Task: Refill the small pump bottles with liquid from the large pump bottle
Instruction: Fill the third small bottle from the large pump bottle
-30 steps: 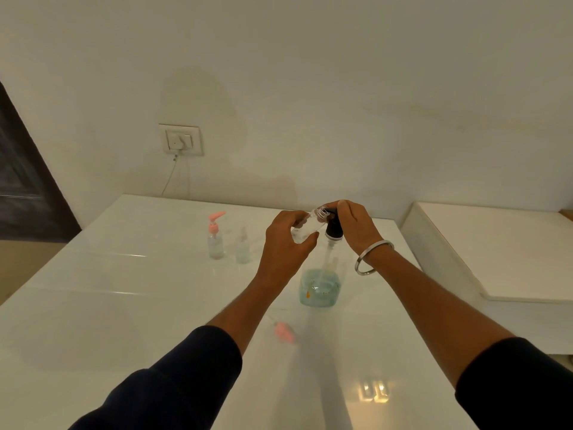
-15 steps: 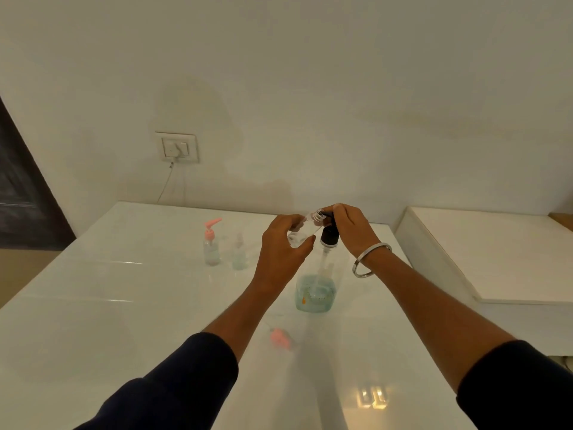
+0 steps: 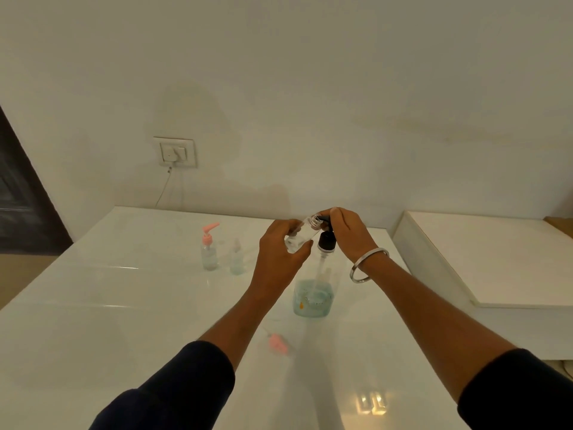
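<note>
On the wall at the left, a white switch plate (image 3: 174,152) had a thin cable hanging from it toward the white tabletop (image 3: 93,305). Toward the back of that tabletop stood a small clear bottle with a pink pump (image 3: 209,250), and just beside it, to its right, a second small clear bottle (image 3: 236,258) whose top was too blurred to tell. Nearer you, a loose pink pump head (image 3: 278,343) lay on its side. Your left hand (image 3: 280,254) held a small open bottle (image 3: 302,234) tilted, its neck pointing up and right; the fingers and thumb of that grip curled around its body. The bottle's mouth met the spout of the large pump bottle (image 3: 313,297), which stood on the tabletop with blue-green liquid low in it. Your right hand (image 3: 348,232), a metal bangle (image 3: 367,265) on its wrist, rested on the black pump head (image 3: 326,240), fingers curled over its top. Further right sat a lower white surface (image 3: 496,259).
</note>
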